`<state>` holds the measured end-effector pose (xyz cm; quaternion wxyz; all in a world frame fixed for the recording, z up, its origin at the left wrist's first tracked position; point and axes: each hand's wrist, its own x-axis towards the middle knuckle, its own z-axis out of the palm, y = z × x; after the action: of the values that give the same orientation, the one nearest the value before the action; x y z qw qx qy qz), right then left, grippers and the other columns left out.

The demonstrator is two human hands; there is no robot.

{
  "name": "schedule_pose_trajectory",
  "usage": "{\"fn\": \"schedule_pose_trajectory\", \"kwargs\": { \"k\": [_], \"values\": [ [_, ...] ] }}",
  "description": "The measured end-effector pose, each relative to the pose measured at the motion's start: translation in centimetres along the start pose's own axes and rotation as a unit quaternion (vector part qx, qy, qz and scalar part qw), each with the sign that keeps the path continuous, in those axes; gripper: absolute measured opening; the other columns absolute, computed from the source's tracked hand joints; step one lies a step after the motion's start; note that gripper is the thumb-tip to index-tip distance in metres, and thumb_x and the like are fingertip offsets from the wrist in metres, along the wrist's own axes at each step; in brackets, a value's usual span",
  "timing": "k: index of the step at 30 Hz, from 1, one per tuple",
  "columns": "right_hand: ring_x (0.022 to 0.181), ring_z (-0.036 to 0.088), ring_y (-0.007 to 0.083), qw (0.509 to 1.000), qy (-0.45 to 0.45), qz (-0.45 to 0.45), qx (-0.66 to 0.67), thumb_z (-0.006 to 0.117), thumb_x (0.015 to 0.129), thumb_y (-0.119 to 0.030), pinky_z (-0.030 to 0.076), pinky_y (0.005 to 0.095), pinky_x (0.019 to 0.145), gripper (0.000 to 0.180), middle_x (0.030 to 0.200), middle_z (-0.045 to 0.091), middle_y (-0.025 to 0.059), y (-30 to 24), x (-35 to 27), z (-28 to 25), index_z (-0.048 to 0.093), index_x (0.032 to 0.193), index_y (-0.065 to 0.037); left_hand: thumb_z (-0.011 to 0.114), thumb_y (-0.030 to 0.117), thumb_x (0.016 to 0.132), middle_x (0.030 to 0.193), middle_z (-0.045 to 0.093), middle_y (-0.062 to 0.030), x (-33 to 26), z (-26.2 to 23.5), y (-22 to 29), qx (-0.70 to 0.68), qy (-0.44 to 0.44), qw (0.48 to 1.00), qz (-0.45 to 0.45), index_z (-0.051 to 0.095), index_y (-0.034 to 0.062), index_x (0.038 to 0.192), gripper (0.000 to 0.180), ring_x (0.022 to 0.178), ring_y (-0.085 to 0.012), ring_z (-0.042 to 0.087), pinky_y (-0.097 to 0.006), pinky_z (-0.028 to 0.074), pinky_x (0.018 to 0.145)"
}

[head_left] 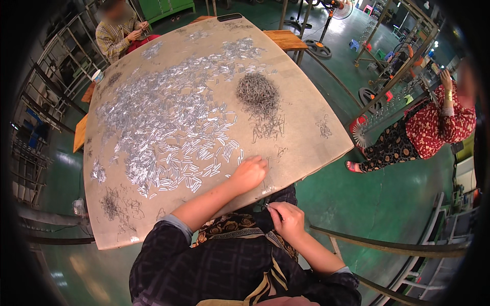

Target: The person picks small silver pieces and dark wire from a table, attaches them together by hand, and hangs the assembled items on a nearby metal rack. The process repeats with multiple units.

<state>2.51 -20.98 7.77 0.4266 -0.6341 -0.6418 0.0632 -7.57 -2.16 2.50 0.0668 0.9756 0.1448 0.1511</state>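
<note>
My left hand (250,174) is on the near right part of the brown table (306,153), fingers curled down toward a few thin wires. Whatever its fingertips may hold is hidden. Just off the table's near edge, over my lap, my right hand (288,219) pinches a small dark metal piece (266,205); its exact kind is too small to tell. A wide spread of shiny silver metal clips (173,117) covers the middle and left of the tabletop. Farther from my left hand lies a heap of dark bent wire hooks (258,94), some strewn on its near side.
More dark wires (109,204) lie at the near left corner. A dark phone-like object (229,17) is at the far edge. One person (112,38) sits at the far left; another person (434,117) stands at right near a metal rack. A floor fan (339,9) stands behind.
</note>
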Motion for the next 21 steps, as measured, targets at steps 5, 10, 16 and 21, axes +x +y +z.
{"fn": "schedule_pose_trajectory", "kwargs": {
  "k": [5, 10, 16, 21],
  "values": [
    [0.066, 0.065, 0.0283, 1.0, 0.004, -0.005, 0.011, 0.07, 0.079, -0.004, 0.052, 0.0363, 0.061, 0.005, 0.075, 0.066, 0.0106, 0.1, 0.0, 0.3, 0.066, 0.083, -0.004, 0.057, 0.01, 0.073, 0.086, 0.062, -0.0085, 3.7, 1.9, -1.3, 0.023, 0.013, 0.999, -0.036, 0.063, 0.0037, 0.075, 0.009, 0.089, -0.0252, 0.06, -0.036, 0.053, 0.073],
    [0.066, 0.065, 0.0285, 1.0, 0.015, 0.01, 0.016, 0.07, 0.079, -0.003, 0.052, 0.036, 0.061, 0.005, 0.075, 0.066, 0.0107, 0.3, -0.3, 0.2, 0.066, 0.082, -0.003, 0.059, 0.011, 0.073, 0.08, 0.062, -0.01, 4.7, 2.9, -1.1, 0.069, -0.027, 0.997, -0.009, 0.062, 0.0029, 0.073, 0.009, 0.083, -0.0273, 0.063, -0.037, 0.055, 0.069],
    [0.067, 0.066, 0.0294, 0.998, 0.023, 0.043, 0.031, 0.07, 0.079, -0.002, 0.052, 0.0354, 0.061, 0.006, 0.076, 0.066, 0.0121, 0.4, -0.3, 0.1, 0.066, 0.084, -0.002, 0.068, 0.006, 0.075, 0.077, 0.065, -0.0092, 3.5, -0.1, -1.4, -0.198, 0.063, 0.969, -0.135, 0.064, 0.0023, 0.08, 0.007, 0.071, -0.0179, 0.064, -0.033, 0.052, 0.062],
    [0.068, 0.067, 0.0289, 0.994, 0.023, 0.089, 0.05, 0.071, 0.08, -0.001, 0.052, 0.0337, 0.06, 0.008, 0.078, 0.068, 0.0139, 0.9, -0.5, 0.3, 0.067, 0.087, -0.001, 0.069, 0.002, 0.084, 0.079, 0.065, 0.0023, -0.5, -3.7, 0.9, -0.575, 0.01, 0.784, -0.234, 0.064, 0.0025, 0.088, 0.006, 0.067, -0.0033, 0.056, -0.021, 0.045, 0.062]
  ]
}}
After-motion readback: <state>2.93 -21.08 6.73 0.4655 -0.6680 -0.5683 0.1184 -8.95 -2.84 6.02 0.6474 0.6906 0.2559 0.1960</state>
